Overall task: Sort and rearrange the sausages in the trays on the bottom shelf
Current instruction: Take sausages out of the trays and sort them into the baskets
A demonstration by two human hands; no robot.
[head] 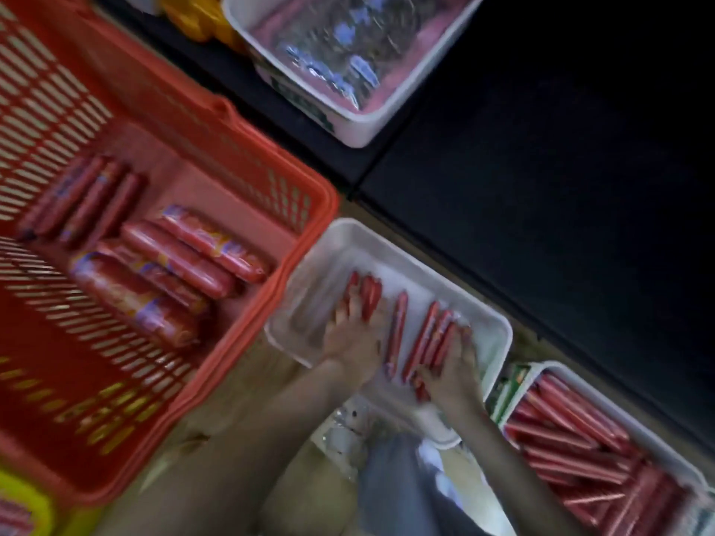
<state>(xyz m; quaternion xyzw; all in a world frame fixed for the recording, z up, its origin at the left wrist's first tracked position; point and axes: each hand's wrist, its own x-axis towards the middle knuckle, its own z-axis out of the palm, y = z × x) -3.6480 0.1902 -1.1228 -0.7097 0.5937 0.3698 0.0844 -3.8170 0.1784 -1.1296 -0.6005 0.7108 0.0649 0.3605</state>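
Observation:
A white tray point(340, 241) lies in the middle of the view with thin red sausages in it. My left hand point(354, 338) rests on a small bunch of sausages point(363, 290) at the tray's left, fingers spread over them. My right hand point(452, 369) presses on another group of sausages point(429, 338) at the tray's right. One single sausage point(398, 326) lies between the two hands. A second white tray point(603, 396) at the lower right is packed with thin red sausages point(572, 439). The picture is blurred by motion.
A red plastic basket point(216, 121) at the left holds thick red sausage rolls point(182, 261). A white tub point(360, 125) with foil packs stands on the dark shelf point(561, 168) above. A yellow container point(35, 504) peeks in at the bottom left.

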